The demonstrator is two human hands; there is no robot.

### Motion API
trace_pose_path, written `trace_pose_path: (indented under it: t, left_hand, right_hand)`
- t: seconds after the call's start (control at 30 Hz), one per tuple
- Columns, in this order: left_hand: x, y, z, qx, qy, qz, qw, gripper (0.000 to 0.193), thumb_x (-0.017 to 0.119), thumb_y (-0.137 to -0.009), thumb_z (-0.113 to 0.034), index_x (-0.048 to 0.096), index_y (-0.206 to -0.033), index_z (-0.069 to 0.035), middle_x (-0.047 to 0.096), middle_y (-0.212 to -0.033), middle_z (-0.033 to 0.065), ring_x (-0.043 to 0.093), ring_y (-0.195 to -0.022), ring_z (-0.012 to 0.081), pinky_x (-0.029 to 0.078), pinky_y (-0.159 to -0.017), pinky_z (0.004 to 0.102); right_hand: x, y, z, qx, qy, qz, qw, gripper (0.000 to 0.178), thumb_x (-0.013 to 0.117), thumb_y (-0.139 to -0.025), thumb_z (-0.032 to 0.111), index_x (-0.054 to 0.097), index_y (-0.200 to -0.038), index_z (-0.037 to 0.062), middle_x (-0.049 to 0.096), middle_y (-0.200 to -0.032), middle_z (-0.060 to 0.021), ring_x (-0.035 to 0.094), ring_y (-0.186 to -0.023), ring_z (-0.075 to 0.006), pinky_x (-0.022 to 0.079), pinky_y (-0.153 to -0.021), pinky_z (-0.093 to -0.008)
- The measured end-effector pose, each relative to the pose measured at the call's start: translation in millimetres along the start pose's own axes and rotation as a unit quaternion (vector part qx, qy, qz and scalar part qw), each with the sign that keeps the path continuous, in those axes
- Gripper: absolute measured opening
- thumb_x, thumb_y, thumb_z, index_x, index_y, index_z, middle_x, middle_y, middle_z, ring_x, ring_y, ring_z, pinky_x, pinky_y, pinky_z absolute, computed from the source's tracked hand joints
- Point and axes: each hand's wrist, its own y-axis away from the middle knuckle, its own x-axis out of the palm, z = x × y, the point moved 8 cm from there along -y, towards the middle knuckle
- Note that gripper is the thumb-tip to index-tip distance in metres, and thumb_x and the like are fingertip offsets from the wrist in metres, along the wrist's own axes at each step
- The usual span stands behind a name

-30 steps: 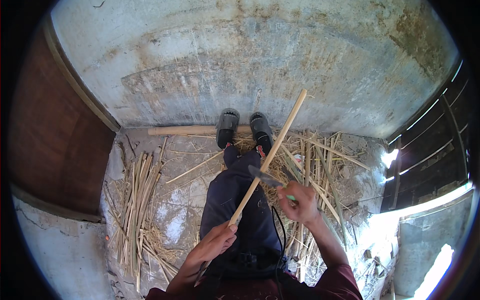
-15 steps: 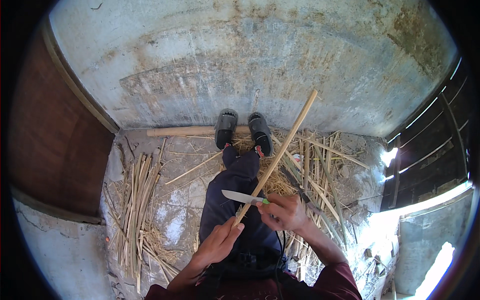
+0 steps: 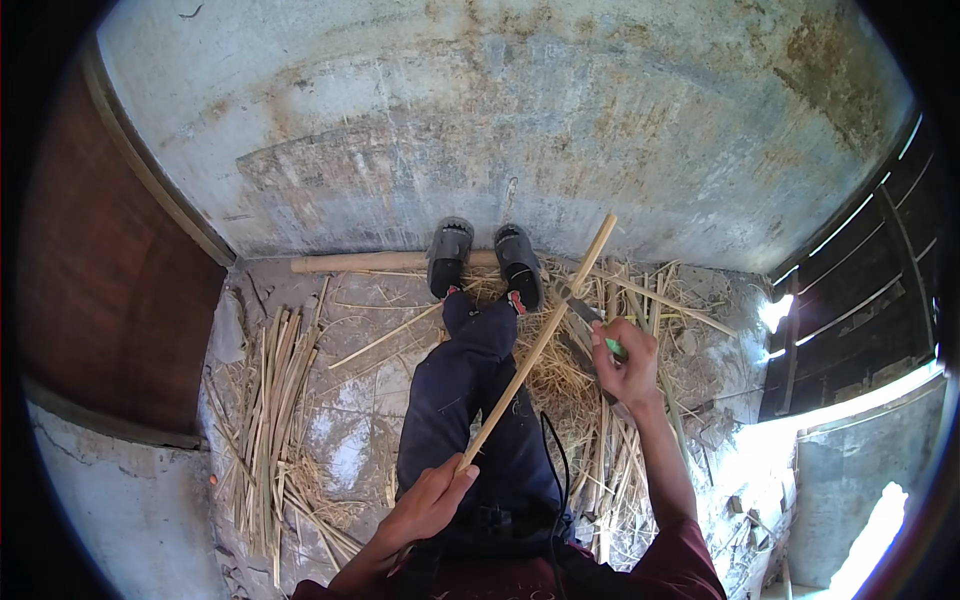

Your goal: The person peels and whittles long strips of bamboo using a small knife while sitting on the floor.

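My left hand (image 3: 432, 500) is closed around the lower end of a long pale bamboo strip (image 3: 535, 350), which slants up and to the right over my legs. A knife (image 3: 579, 306) with a green handle sits in my closed right hand (image 3: 628, 366). Its blade points up and left, and the tip reaches the strip in its upper half; whether the edge cuts into it I cannot tell. Below the knife, a heap of thin shavings (image 3: 562, 385) lies on the floor to the right of my legs.
A bundle of split strips (image 3: 275, 400) lies on the floor at left. More strips and sticks (image 3: 650, 400) lie crossed at right. A thick pole (image 3: 350, 262) runs along the base of the stained wall (image 3: 480, 130), by my shoes (image 3: 450, 255). A brown panel (image 3: 110, 250) stands at left.
My right hand has carried the knife up and right along the strip, away from my left hand. The strip's far end has dropped slightly toward me and left.
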Motion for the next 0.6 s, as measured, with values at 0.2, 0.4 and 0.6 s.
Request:
trace_pose_path:
  t: [0.2, 0.4, 0.6]
  left_hand:
    - [-2, -5, 10, -0.017, 0.001, 0.008, 1.000, 0.038, 0.049, -0.117, -0.037, 0.054, -0.107, 0.000, 0.059, -0.074, 0.0218, 0.063, -0.072, 0.0454, 0.044, -0.068, 0.0510]
    - [-6, 4, -20, -0.003, -0.060, -0.012, 0.998, 0.036, 0.050, -0.116, -0.035, 0.054, -0.112, 0.000, 0.062, -0.074, 0.0263, 0.065, -0.077, 0.0535, 0.044, -0.069, 0.0577]
    - [-3, 14, -14, -0.020, -0.067, -0.018, 0.997, 0.039, 0.050, -0.115, -0.036, 0.056, -0.119, 0.002, 0.066, -0.078, 0.0296, 0.067, -0.082, 0.0557, 0.047, -0.072, 0.0600]
  right_hand:
    - [13, 7, 15, -0.029, -0.021, 0.036, 0.999, 0.010, 0.075, -0.091, -0.001, 0.067, -0.091, 0.0047, 0.062, -0.071, -0.0101, 0.062, -0.053, -0.0235, 0.044, -0.048, -0.0366]
    - [15, -1, 19, -0.072, -0.045, 0.060, 0.995, 0.012, 0.075, -0.091, -0.002, 0.066, -0.088, 0.0051, 0.058, -0.069, -0.0084, 0.056, -0.051, -0.0222, 0.040, -0.047, -0.0385]
    - [-1, -24, 5, -0.073, -0.042, 0.055, 0.995, 0.013, 0.075, -0.089, -0.004, 0.064, -0.085, 0.0026, 0.057, -0.067, -0.0105, 0.056, -0.052, -0.0238, 0.040, -0.049, -0.0375]
